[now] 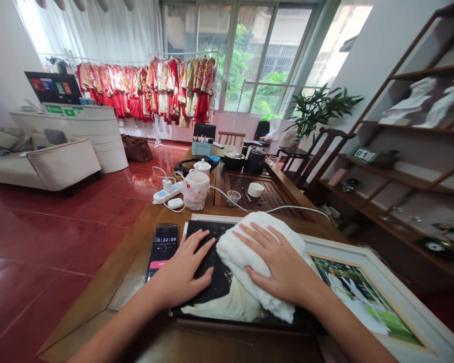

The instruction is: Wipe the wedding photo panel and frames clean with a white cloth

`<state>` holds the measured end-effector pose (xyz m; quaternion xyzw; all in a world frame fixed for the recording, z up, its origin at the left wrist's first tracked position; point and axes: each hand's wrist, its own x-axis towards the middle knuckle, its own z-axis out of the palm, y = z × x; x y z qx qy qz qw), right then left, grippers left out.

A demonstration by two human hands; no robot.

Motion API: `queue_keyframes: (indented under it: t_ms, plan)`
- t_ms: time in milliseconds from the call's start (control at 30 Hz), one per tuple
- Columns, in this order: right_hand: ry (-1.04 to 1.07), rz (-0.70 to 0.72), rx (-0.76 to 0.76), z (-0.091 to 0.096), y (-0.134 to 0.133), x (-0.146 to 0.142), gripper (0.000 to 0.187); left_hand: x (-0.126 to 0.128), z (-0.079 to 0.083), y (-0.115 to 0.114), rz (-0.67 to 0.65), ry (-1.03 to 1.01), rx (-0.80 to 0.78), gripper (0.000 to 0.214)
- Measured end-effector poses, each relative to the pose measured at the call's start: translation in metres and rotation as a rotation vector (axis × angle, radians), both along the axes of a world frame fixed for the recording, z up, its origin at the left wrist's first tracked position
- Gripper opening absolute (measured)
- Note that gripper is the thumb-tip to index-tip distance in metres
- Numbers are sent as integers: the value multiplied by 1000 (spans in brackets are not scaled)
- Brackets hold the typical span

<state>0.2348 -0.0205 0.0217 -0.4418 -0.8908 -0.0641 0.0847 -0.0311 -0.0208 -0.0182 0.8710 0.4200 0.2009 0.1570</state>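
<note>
The step in hand looks like wiping: the right hand (276,259), flat and ungripping, covers a fluffy white towel (230,252) on the black rectangular photo panel (221,283) lying on the wooden table (87,322). The left hand (192,267) rests splayed there, grasping nothing; another stroke would call for even pressure.

bright daylight from windows (240,58), stretched edges

Through my remote head feed, my right hand (282,264) spread flat on a white cloth (234,257), the cloth over a dark picture panel (216,288), my left hand (191,264) on its left part, a phone (162,252) just beside, a framed photo (366,292) at right.
</note>
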Motion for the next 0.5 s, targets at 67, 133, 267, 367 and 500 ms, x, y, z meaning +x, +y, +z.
queue_keyframes:
  t_ms: [67, 133, 267, 367, 500]
  plan:
    - [0, -8, 6, 0, 4, 1, 68, 0, 1, -1, -1, -10, -4, 58]
    - [-1, -8, 7, 0, 3, 1, 67, -1, 1, -1, -4, -20, -7, 58]
    - [9, 6, 13, -2, -8, 2, 67, -1, 1, 0, -5, -33, -4, 58]
    - [3, 15, 22, -5, -23, 6, 71, -1, 1, 1, -3, -25, 0, 58]
    - [-26, 28, 43, -9, -42, 15, 75, 0, 2, 0, -1, -22, -3, 58]
